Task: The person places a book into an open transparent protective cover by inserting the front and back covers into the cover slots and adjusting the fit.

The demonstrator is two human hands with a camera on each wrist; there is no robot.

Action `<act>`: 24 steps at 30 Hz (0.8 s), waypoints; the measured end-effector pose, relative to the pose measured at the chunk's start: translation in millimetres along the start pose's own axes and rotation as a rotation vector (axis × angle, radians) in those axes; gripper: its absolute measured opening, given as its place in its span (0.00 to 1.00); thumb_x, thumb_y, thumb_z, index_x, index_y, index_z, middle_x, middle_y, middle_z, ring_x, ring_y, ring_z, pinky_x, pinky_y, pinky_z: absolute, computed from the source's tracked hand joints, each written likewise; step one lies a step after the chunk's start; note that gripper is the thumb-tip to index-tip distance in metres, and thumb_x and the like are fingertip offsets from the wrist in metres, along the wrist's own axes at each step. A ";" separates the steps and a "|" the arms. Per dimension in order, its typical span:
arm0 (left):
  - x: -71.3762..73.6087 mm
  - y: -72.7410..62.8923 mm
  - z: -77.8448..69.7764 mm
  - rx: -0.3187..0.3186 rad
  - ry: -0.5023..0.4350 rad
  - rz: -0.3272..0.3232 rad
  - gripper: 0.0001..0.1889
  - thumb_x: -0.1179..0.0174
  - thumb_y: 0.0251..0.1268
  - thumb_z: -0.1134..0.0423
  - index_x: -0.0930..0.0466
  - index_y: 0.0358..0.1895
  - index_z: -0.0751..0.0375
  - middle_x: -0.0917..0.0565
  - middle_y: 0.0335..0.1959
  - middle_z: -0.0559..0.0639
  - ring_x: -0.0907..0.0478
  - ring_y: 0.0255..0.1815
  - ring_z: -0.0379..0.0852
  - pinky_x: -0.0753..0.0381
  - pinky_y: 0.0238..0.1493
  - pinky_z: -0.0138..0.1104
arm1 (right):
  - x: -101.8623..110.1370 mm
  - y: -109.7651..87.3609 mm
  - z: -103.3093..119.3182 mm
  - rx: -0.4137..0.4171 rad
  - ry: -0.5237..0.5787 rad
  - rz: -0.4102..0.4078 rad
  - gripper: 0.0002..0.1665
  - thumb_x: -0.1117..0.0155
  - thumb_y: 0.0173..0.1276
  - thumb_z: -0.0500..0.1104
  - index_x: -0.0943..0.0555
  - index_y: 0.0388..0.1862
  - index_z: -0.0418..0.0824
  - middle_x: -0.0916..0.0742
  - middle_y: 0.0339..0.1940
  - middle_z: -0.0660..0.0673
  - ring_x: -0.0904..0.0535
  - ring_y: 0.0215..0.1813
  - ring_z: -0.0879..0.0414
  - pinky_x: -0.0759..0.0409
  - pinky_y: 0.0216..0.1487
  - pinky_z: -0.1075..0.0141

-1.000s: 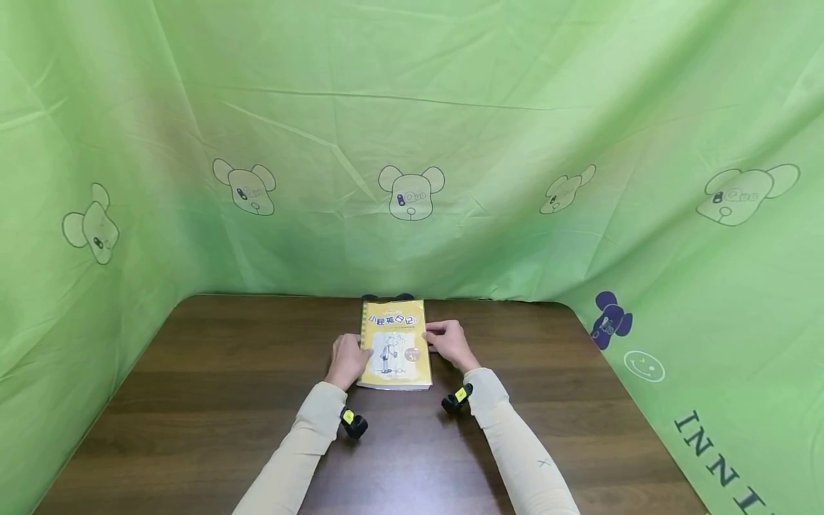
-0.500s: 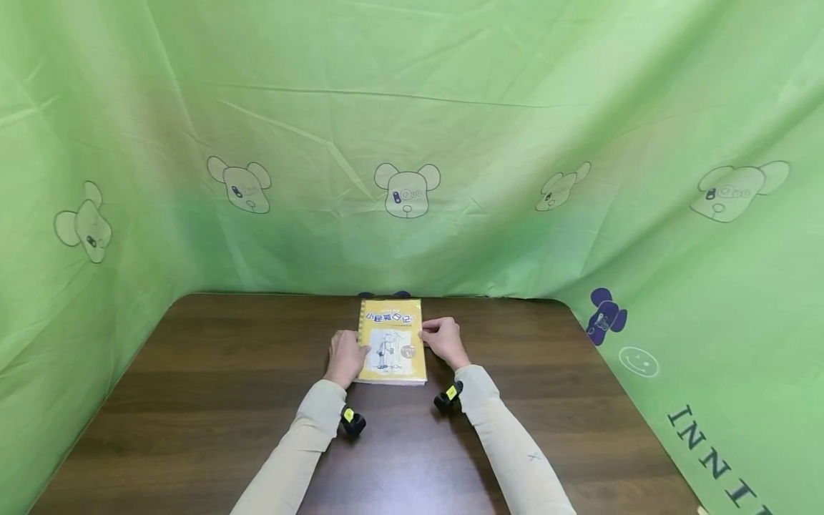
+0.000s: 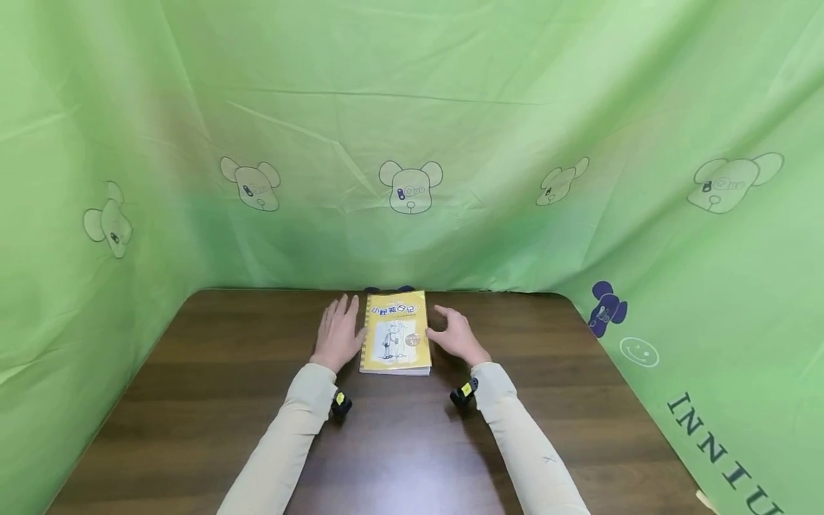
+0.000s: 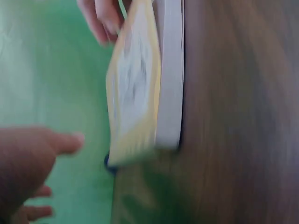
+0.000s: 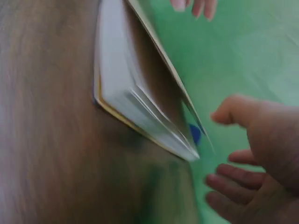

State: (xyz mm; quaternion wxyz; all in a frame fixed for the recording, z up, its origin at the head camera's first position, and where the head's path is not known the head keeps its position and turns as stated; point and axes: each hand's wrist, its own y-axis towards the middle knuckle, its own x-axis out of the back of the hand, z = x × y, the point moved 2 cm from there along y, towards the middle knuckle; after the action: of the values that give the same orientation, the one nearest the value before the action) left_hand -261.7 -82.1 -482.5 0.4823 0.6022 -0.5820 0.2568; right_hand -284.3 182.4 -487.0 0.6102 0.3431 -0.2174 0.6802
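Note:
A yellow paperback book [image 3: 396, 333] lies on the brown wooden table, its cover showing blue Chinese lettering and a cartoon figure. In the right wrist view the front cover of the book [image 5: 156, 56] stands lifted a little off the pages along the right side. My left hand [image 3: 337, 335] is at the spine side, fingers spread and straight, thumb near the edge. On the other side my right hand [image 3: 458, 337] has its fingers relaxed and apart, thumb tip close to the cover's edge. Neither hand grips the book.
The wooden table [image 3: 244, 429] reaches back to a green cloth [image 3: 322, 236] printed with bear heads, which also hangs along both sides. The book's far edge is near the table's back edge. Black wrist cameras are strapped to both sleeves.
Both hands have let go of the book's sides and moved outward, fingers spreading. The front cover now stands slightly raised. The book stays about where it was.

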 end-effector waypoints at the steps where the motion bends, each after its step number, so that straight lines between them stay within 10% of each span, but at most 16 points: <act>1: 2.2 1.0 4.9 -0.014 0.021 0.004 0.41 0.34 0.69 0.55 0.42 0.79 0.66 0.42 0.79 0.70 0.46 0.79 0.70 0.46 0.79 0.60 | 4.0 -0.9 -2.6 0.004 -0.043 -0.009 0.43 0.30 0.66 0.44 0.33 0.75 0.29 0.25 0.73 0.31 0.31 0.75 0.36 0.34 0.76 0.45; 9: -1.4 1.9 37.0 -0.001 0.029 0.025 0.42 0.44 0.73 0.42 0.52 0.83 0.51 0.58 0.85 0.60 0.72 0.84 0.64 0.68 0.80 0.63 | 14.5 -5.7 -24.8 -0.024 -0.395 -0.093 0.55 0.47 0.70 0.70 0.43 0.82 0.36 0.45 0.84 0.33 0.54 0.84 0.36 0.60 0.82 0.39; 24: -9.9 -4.4 47.5 0.108 -0.110 0.024 0.39 0.49 0.77 0.43 0.52 0.83 0.53 0.60 0.85 0.61 0.72 0.83 0.67 0.67 0.77 0.69 | 1.2 -15.1 -20.6 -0.109 -0.298 -0.051 0.58 0.50 0.73 0.71 0.54 0.84 0.36 0.59 0.85 0.36 0.70 0.85 0.41 0.70 0.81 0.39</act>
State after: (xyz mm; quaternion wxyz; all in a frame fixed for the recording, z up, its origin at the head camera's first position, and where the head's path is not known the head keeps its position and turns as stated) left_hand -271.4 -120.0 -511.6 0.4134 0.6336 -0.6001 0.2601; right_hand -273.7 200.4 -501.8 0.6058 0.4120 -0.3335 0.5934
